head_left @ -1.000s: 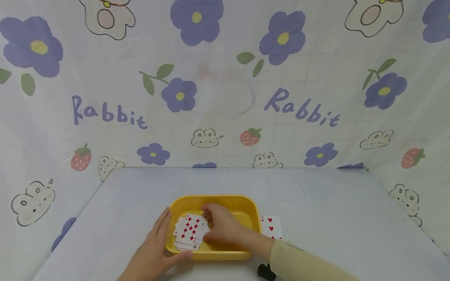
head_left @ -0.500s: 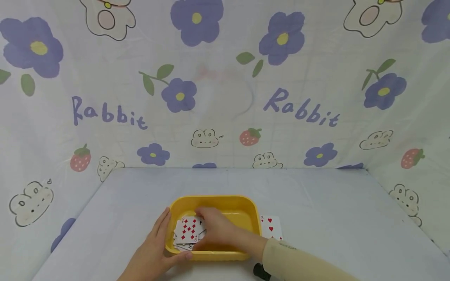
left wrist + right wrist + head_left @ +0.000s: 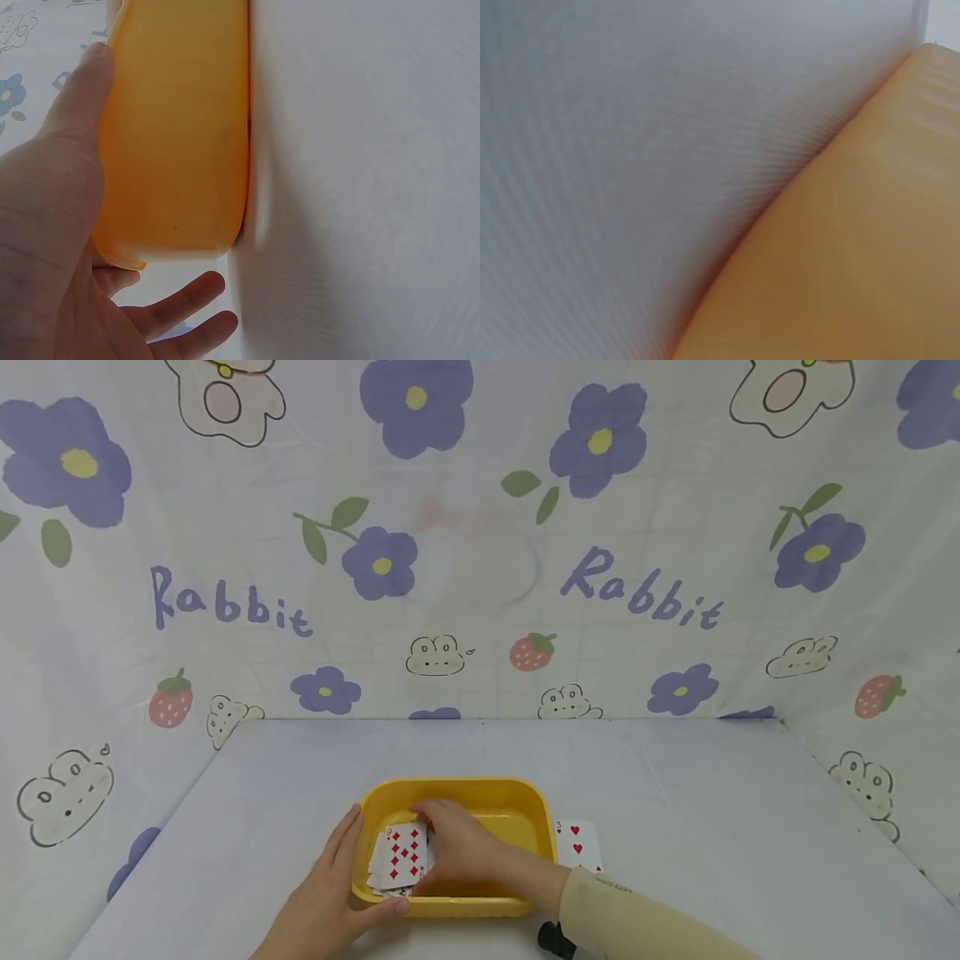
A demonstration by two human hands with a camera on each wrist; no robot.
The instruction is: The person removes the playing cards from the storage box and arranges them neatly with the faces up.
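Note:
A yellow plastic tub point(image 3: 517, 787) stands on the table in front of me. Inside its left half lies a loose pile of playing cards point(image 3: 406, 853), the nine of diamonds on top. My right hand point(image 3: 461, 843) reaches into the tub and holds the pile at its right side, fingers at the far edge and thumb at the near edge. Part of the pile is hidden under it. My left hand point(image 3: 327, 881) rests against the tub's left end, thumb along the near rim. In the left wrist view, two fingers point(image 3: 184, 304) stretch past the tub's end, apart from it.
A three of hearts card point(image 3: 577, 845) lies face up on the white table point(image 3: 675, 827), right of the tub. A small black object point(image 3: 557, 938) shows below the right sleeve. A printed cloth point(image 3: 480, 585) hangs behind and at the sides.
The right hand has gone from pinching the cards' right edge to spanning the pile. The nine of diamonds has turned straighter, and the cards lie more closely together. The left hand stays put.

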